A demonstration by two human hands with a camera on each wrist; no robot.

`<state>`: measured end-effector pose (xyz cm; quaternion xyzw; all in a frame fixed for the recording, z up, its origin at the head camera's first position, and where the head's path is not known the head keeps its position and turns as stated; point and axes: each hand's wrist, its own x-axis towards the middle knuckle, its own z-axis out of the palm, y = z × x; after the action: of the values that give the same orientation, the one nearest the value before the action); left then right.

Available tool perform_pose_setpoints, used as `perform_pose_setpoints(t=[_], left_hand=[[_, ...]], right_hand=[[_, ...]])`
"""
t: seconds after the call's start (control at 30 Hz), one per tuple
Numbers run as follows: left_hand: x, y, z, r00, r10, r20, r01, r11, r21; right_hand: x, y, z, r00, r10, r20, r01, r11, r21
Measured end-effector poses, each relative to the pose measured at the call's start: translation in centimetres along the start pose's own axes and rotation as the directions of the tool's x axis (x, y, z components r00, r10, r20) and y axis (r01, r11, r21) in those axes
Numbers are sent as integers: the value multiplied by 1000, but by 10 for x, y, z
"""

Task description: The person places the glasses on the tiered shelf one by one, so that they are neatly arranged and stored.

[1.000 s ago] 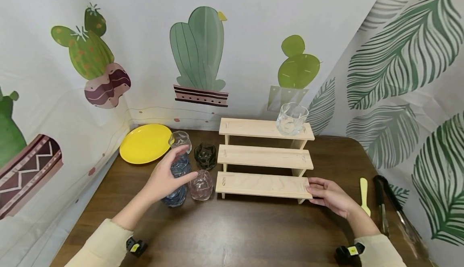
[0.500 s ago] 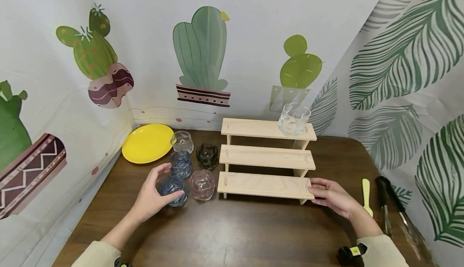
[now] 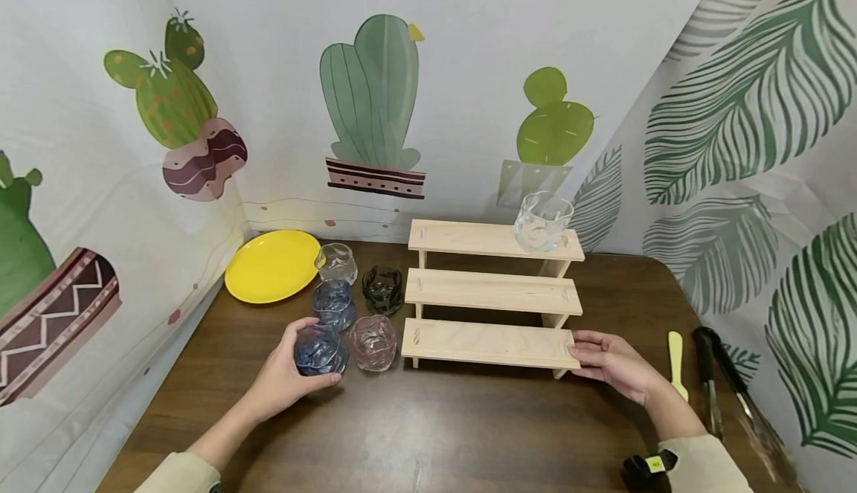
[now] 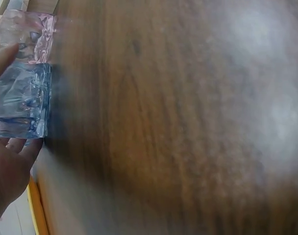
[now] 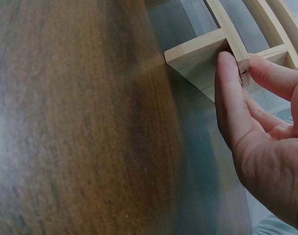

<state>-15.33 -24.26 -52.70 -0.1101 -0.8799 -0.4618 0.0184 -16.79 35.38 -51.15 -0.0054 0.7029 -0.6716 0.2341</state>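
Nearby, pink glass [image 3: 373, 343] (between shelf [image 3: 492, 342] and held blue glass [image 3: 321, 350]), dark glass [image 3: 382, 290]

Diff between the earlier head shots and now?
The left hand drew back toward the person from over the group of glasses and has taken hold of the nearer blue glass, thumb on one side, fingers on the other. That glass hasn't visibly moved. Unchanged: the right hand holding the right end of the wooden shelf, the clear glass on top, and the yellow plate.
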Motion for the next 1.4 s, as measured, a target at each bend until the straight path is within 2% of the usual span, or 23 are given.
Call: perform_pose_setpoints(t=[0.33, 0.67, 1.07, 1.23, 1.4], left_hand=[[1, -6, 2, 999, 27, -22, -28, 999, -28], [-1, -10, 2, 999, 41, -33, -42, 998, -46], [-2, -11, 0, 1000, -4, -17, 3, 999, -53], [-3, -12, 1, 999, -6, -37, 3, 998, -69], [-5, -8, 1, 996, 12, -84, -19, 997, -77]], right_hand=[[0, -1, -3, 1000, -25, 14, 25, 1000, -8], [0, 0, -4, 1000, -16, -9, 16, 1000, 3], [0, 3, -3, 1000, -16, -18, 16, 1000, 9], [0, 3, -3, 1000, -16, -20, 16, 1000, 4], [0, 4, -3, 999, -16, -28, 16, 1000, 3]])
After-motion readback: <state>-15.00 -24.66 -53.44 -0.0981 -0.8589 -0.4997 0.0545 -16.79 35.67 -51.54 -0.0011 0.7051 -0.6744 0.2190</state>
